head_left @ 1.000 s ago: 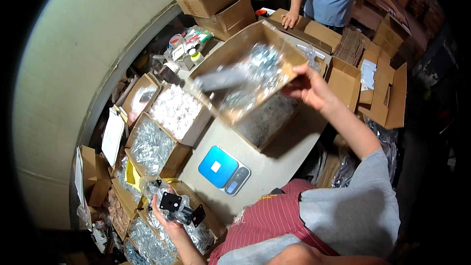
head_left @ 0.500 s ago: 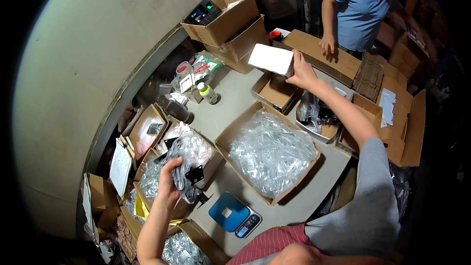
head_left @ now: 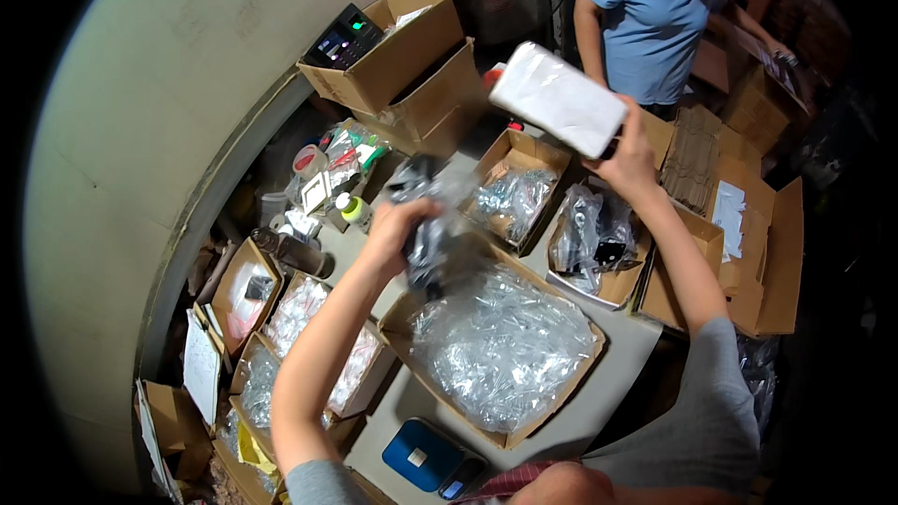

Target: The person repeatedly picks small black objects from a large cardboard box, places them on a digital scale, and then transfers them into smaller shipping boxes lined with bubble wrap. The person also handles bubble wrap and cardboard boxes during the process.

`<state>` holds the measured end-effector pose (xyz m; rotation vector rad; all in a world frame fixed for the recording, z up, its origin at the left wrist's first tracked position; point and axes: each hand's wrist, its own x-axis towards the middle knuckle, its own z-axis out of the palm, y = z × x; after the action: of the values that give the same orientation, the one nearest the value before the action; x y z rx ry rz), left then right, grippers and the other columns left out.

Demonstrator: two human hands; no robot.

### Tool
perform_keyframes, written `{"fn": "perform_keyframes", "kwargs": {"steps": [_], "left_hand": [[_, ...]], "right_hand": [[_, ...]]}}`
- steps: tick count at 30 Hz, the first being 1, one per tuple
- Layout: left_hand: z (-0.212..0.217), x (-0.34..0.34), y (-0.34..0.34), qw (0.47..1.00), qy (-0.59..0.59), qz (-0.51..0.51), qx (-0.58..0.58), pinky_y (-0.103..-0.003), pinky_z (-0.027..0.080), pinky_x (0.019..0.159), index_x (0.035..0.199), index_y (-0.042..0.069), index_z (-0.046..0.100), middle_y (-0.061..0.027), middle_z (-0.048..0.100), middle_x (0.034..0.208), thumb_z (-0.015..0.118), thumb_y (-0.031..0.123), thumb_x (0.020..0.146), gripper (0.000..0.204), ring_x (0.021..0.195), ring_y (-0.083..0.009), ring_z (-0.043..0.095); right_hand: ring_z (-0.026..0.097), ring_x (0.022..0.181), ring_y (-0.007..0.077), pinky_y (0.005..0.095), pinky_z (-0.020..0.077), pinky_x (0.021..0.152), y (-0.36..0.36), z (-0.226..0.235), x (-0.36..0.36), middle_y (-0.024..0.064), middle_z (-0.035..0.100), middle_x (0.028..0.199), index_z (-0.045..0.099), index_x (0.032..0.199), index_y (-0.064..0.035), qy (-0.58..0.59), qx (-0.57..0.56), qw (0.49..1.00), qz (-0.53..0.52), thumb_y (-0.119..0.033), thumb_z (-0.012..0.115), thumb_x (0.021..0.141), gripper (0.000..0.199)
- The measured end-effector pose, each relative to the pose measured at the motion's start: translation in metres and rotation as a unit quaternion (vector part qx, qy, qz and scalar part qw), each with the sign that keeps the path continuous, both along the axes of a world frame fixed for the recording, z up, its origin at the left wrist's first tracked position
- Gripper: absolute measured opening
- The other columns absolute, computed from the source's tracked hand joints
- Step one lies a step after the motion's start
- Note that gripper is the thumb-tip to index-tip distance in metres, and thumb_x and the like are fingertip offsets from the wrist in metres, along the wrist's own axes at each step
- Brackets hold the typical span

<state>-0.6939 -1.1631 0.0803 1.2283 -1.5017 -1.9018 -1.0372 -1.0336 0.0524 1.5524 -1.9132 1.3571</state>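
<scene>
My left hand (head_left: 393, 229) grips a bundle of black parts in clear plastic bags (head_left: 426, 257), blurred by motion. It is above the far left edge of a wide carton (head_left: 557, 388) full of clear plastic packets (head_left: 496, 337). Raised at the far right, my right hand (head_left: 625, 157) holds a white box-shaped piece (head_left: 559, 98) by its right end, tilted. Below that piece stands a small brown carton (head_left: 558, 157) with bagged parts inside. To its right, another open box (head_left: 638, 285) holds black parts in clear bags.
A blue scale (head_left: 421, 455) lies near me. Filled cartons (head_left: 360, 379) line the left side. A bottle (head_left: 354, 210) and a dark jar (head_left: 304, 254) stand farther back. Stacked boxes (head_left: 421, 98) hold a black device (head_left: 344, 37). A person in blue (head_left: 655, 19) stands beyond.
My left hand has swung from the left cartons up and rightward with the bagged parts. The white piece has risen and tilted in my right hand. Bagged parts now show in the small brown carton.
</scene>
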Motion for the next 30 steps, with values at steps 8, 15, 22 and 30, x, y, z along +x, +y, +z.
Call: {"fn": "perform_keyframes", "kwargs": {"steps": [8,15,22,30], "left_hand": [[-0.123,-0.132,-0.082,0.978,-0.079,-0.119,-0.154,-0.040,0.052,0.087,0.118,0.002,0.063,-0.0131,0.071,0.103,0.081,0.027,0.072,0.055,0.096,-0.0295,0.068],[-0.126,-0.024,-0.016,0.851,-0.166,0.066,-0.495,-0.037,0.042,0.105,0.131,0.003,0.056,-0.0185,0.060,0.130,0.076,0.029,0.082,0.060,0.124,-0.0294,0.056],[-0.084,0.257,0.107,0.923,-0.134,0.222,-0.283,-0.033,0.049,0.094,0.123,0.002,0.060,-0.0105,0.066,0.115,0.066,0.016,0.090,0.037,0.109,-0.0195,0.062],[-0.033,0.453,0.351,0.847,-0.127,0.444,-0.265,-0.036,0.036,0.110,0.136,-0.002,0.045,-0.0147,0.051,0.135,0.064,0.014,0.093,0.050,0.131,-0.0240,0.046]], "right_hand": [[0.049,0.118,0.0226,0.0336,0.0349,0.105,0.086,0.010,-0.018,0.0130,0.050,0.128,0.038,0.137,0.0018,-0.308,-0.171,0.935,0.035,-0.017,0.082,0.077,0.077],[0.063,0.104,0.0217,0.0373,0.0608,0.079,0.182,0.000,0.008,0.0112,0.058,0.121,0.045,0.134,-0.0006,-0.529,-0.127,0.836,0.071,-0.022,0.069,0.086,0.059],[0.063,0.106,0.0206,0.0368,0.0578,0.083,0.215,-0.027,0.158,0.0088,0.062,0.122,0.057,0.124,-0.0033,-0.730,0.028,0.632,0.259,-0.033,0.072,0.083,0.053],[0.057,0.108,0.0185,0.0348,0.0512,0.074,0.239,-0.065,0.382,0.0105,0.052,0.127,0.033,0.143,-0.0038,-0.678,0.352,0.535,0.361,-0.026,0.076,0.082,0.078]]}}
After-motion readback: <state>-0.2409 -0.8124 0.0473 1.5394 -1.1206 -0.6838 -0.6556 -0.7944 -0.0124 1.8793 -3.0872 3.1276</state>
